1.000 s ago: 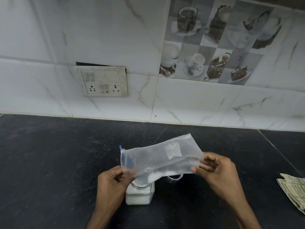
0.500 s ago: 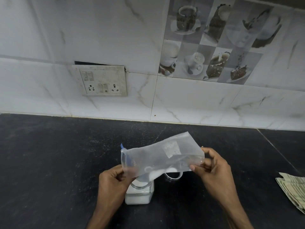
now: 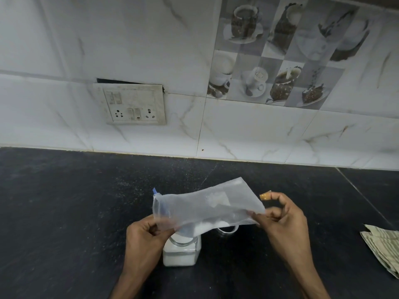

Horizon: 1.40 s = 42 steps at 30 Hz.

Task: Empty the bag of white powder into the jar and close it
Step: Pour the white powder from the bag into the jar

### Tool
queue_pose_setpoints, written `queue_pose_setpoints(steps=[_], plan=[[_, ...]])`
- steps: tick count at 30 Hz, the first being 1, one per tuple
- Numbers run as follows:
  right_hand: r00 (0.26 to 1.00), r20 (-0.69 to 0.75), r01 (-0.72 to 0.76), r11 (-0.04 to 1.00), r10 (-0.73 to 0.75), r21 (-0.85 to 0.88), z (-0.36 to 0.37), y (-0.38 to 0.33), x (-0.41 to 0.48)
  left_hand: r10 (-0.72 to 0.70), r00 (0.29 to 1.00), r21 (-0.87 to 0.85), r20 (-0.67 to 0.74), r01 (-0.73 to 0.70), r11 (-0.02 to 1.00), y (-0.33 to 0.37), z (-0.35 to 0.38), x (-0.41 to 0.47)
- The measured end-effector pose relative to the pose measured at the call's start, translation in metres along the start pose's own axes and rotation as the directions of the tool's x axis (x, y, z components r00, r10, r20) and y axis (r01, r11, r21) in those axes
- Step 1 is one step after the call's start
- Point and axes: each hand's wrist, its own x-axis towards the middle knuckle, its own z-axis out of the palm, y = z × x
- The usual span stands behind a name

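Left hand: I see my left hand (image 3: 149, 236) pinching the zip end of the bag (image 3: 207, 207), thumb and fingers closed on the plastic just above the jar's mouth.
Right hand: my right hand (image 3: 282, 221) pinches the bag's other, lower corner between thumb and fingertips; the index finger is lifted clear of it.
Bag: I see it held nearly level in the air between both hands, with the blue zip strip at the left end. It looks almost empty, with a little white powder (image 3: 207, 225) gathered along its lower edge.
Jar: I see the jar (image 3: 181, 251) standing upright and open on the dark counter (image 3: 64, 212), directly under the bag's left end, partly filled with white powder.
Lid: a clear lid (image 3: 227, 229) lies on the counter just right of the jar, partly hidden by the bag.
Far right: folded paper (image 3: 384, 247) lies at the counter's edge of view.
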Motion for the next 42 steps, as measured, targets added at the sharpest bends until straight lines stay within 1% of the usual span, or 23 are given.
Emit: queue_pose_setpoints(steps=[2, 4, 13, 21, 24, 26, 34, 39, 42], plan=[[0.998, 0.056, 0.02, 1.0, -0.02, 0.005, -0.001, 0.0, -0.001, -0.004, 1.0, -0.009, 0.004, 0.004, 1.0, -0.002, 0.0, 0.0], [0.996, 0.073, 0.04, 0.999, -0.042, 0.026, -0.001, 0.0, -0.001, -0.009, 1.0, -0.018, 0.014, 0.009, 1.0, -0.003, 0.0, 0.001], [0.997, -0.012, 0.077, 0.99, -0.077, 0.117, 0.002, 0.003, 0.0, 0.017, 1.0, -0.009, 0.017, -0.017, 1.0, 0.0, 0.002, 0.001], [0.995, -0.007, 0.101, 0.984, -0.101, 0.145, 0.008, 0.001, -0.002, 0.025, 1.0, -0.036, 0.001, -0.025, 0.999, 0.004, 0.002, -0.001], [0.992, -0.03, 0.124, 0.98, -0.12, 0.155, 0.01, 0.0, -0.002, 0.029, 1.0, -0.035, -0.013, -0.029, 0.999, 0.004, 0.003, -0.001], [0.991, -0.018, 0.137, 0.978, -0.136, 0.156, 0.011, -0.002, -0.002, 0.028, 0.999, -0.037, -0.024, -0.029, 0.999, 0.003, 0.003, -0.001], [0.988, -0.047, 0.155, 0.971, -0.148, 0.181, 0.011, -0.004, 0.0, 0.021, 0.998, -0.043, -0.052, -0.023, 0.999, -0.001, 0.002, 0.001], [0.986, -0.061, 0.166, 0.968, -0.157, 0.188, 0.011, -0.005, 0.0, 0.017, 0.999, -0.041, -0.029, -0.018, 0.999, -0.001, 0.002, 0.001], [0.986, -0.044, 0.169, 0.968, -0.164, 0.183, 0.012, -0.006, -0.002, 0.01, 0.999, -0.047, -0.043, -0.012, 0.999, -0.002, 0.003, 0.001]])
